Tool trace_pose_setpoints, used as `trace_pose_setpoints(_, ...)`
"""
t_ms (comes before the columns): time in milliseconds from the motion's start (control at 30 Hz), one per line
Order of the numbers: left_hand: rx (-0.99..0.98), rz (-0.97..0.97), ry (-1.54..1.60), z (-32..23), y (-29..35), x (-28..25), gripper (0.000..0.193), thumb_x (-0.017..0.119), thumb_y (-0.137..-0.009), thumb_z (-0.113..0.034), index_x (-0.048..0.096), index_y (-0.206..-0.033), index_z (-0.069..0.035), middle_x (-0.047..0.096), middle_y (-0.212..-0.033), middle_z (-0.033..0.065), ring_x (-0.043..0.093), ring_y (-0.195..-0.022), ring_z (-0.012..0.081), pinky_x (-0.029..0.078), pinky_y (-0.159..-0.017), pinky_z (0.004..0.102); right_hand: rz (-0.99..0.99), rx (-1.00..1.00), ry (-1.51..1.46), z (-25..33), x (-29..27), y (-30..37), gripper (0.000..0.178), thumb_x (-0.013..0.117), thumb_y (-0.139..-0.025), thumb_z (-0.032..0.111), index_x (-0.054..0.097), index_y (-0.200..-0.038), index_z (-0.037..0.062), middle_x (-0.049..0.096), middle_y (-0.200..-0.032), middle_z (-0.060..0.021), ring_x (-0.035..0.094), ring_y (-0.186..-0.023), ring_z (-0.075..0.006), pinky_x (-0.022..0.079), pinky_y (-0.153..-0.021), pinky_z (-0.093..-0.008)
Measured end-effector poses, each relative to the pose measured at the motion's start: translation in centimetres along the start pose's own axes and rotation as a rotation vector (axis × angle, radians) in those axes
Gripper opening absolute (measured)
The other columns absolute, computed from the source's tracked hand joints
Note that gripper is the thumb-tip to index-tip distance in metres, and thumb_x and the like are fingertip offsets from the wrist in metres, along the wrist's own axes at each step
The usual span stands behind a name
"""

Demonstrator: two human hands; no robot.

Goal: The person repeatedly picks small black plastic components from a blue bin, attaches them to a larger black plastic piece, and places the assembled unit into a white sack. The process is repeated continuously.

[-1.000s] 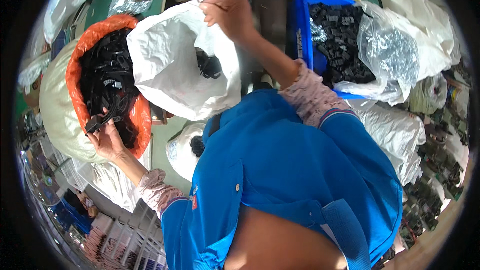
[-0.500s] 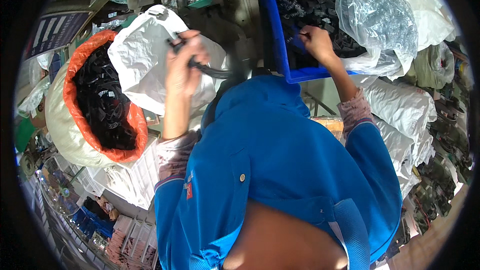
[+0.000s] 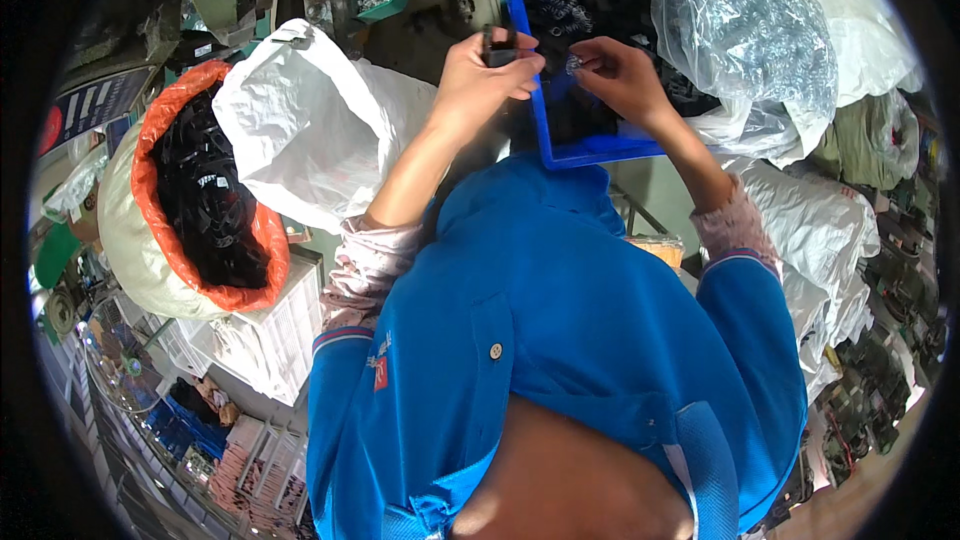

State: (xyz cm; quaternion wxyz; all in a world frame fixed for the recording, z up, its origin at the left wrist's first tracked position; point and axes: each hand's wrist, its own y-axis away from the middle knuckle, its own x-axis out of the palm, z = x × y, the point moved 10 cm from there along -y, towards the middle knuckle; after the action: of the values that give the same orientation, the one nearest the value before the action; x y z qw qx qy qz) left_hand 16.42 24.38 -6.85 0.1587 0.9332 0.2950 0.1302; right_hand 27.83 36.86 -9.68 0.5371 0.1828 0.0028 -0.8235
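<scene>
My left hand (image 3: 480, 85) is closed around a black plastic part (image 3: 498, 52), held up beside the left wall of a blue bin (image 3: 543, 120). Over the bin, my right hand (image 3: 625, 85) pinches a small coiled metal spring (image 3: 573, 65) between thumb and fingers. The two hands are close together but apart. Several loose springs (image 3: 562, 12) lie on the dark pieces inside the bin. A clear plastic bag (image 3: 760, 40) full of springs rests over the bin's right side.
To the left stand an open white woven sack (image 3: 300, 130) and a sack with an orange liner (image 3: 150, 180) holding black plastic parts (image 3: 205, 200). A green container (image 3: 385, 5) of small metal pieces sits at the back. White sacks (image 3: 810, 210) lie at the right.
My left hand has moved right, from over the white sack to the bin's edge, with a black part in it. My right hand has lifted slightly and moved left, now showing a spring.
</scene>
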Motion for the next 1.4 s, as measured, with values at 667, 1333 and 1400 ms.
trace_pose_setpoints(667, -0.026, 0.148, 0.066, 0.9, -0.4, 2.3, 0.013, 0.067, -0.082, -0.004, 0.062, -0.091, 0.003, 0.067, -0.083, 0.0114, 0.067, -0.075, 0.0189, 0.056, -0.064, 0.0292, 0.0, 0.009, -0.42, 3.1, 0.8, 1.7, 0.027, 0.064, -0.087, 0.012, 0.063, -0.109, -0.0047, 0.067, -0.092, -0.0102, 0.063, -0.08, -0.0129, 0.051, -0.073, -0.0251)
trace_pose_setpoints(1333, 0.032, 0.118, 0.361, 0.8, -0.3, -2.7, 0.015, 0.065, -0.081, 0.001, 0.064, -0.095, 0.001, 0.067, -0.091, 0.01, 0.064, -0.077, 0.0167, 0.053, -0.07, 0.0282, -0.395, -0.321, 0.964, 5.7, -7.3, -5.2, 0.018, 0.057, -0.082, 0.008, 0.064, -0.099, 0.0042, 0.059, -0.099, -0.0158, 0.059, -0.09, -0.0343, 0.051, -0.073, -0.0408)
trace_pose_setpoints(1400, 0.069, 0.098, 0.377, 0.2, 0.1, -3.5, 0.015, 0.065, -0.081, 0.001, 0.064, -0.096, 0.002, 0.067, -0.09, 0.0098, 0.064, -0.077, 0.0166, 0.053, -0.07, 0.028, -0.411, -0.313, 1.303, 6.8, -7.5, -7.1, 0.017, 0.053, -0.084, 0.009, 0.064, -0.097, 0.005, 0.057, -0.1, -0.0143, 0.056, -0.095, -0.0328, 0.051, -0.074, -0.0402)
